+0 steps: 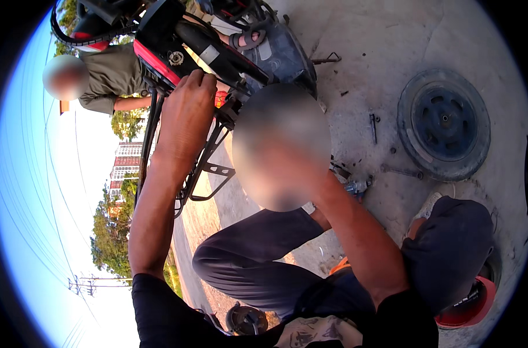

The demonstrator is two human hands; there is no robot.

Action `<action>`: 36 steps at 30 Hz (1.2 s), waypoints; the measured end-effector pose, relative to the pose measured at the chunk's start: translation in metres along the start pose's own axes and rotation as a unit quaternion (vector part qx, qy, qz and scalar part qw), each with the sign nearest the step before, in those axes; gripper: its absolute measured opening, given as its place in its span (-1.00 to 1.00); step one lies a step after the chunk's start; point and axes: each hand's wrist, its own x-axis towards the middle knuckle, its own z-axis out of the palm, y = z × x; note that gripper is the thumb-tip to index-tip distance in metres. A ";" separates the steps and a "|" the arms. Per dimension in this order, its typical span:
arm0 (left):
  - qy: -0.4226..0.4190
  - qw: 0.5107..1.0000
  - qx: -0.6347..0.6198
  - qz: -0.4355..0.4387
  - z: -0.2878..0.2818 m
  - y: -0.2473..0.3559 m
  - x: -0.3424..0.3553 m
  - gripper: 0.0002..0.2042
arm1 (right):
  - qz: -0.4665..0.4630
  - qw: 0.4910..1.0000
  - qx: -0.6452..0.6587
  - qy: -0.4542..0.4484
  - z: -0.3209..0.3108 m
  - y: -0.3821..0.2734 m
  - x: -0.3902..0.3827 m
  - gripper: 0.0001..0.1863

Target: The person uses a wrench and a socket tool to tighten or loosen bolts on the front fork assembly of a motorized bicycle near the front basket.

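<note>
A black and red motorbike or scooter (177,43) fills the upper left. My left hand (189,95) is closed with curled fingers on its tail, where the red side panel (153,62) meets a black tubular rack (201,165). My right forearm (359,232) reaches up toward the lower part of the vehicle. A round blur covers my right hand (296,171), so its fingers and anything in them are hidden. Right of that hand, a wheel with a tyre (444,124) lies flat on the ground.
Wrenches (402,171) (374,129) and small parts lie on the concrete. A blue tool (358,187) is beside my right forearm. Another person (116,75) is behind the vehicle, with a sandalled foot (247,39) near it. A red container (470,304) stands by my knee.
</note>
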 end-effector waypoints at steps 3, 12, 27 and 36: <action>0.023 0.999 -0.034 -0.029 -0.017 0.009 -0.016 -0.86 | -0.169 0.971 -0.159 -0.060 -0.011 0.013 0.009 -0.70; 0.211 0.971 0.075 -0.081 -0.060 0.006 -0.106 -0.76 | 0.063 0.988 -0.096 -0.106 -0.035 -0.020 -0.009 -0.76; 0.176 0.955 0.027 -0.236 -0.015 -0.026 -0.184 -0.69 | 0.077 0.984 -0.075 -0.143 -0.050 -0.003 -0.007 -0.70; 0.204 0.947 -0.034 -0.247 -0.013 -0.027 -0.183 -0.73 | 0.002 0.995 -0.094 0.014 -0.001 -0.001 -0.003 -0.71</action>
